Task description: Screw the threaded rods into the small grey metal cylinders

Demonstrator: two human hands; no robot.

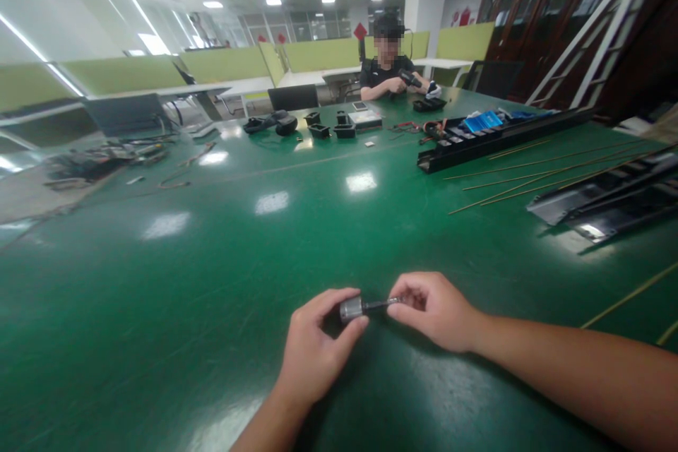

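Note:
Just above the near part of the green table, my left hand grips a short silver cylinder, which looks like a small motor, between thumb and fingers. A thin dark shaft sticks out of the cylinder to the right. My right hand pinches the far end of that shaft with thumb and forefinger, where a small shiny metal bit shows; its exact shape is partly hidden by the fingers. The piece lies nearly level between both hands.
The glossy green table spreads around. To the right lie a long black channel, thin brass-coloured rods and dark metal rails. Small black housings stand farther back. Across the table a person holds a dark power tool.

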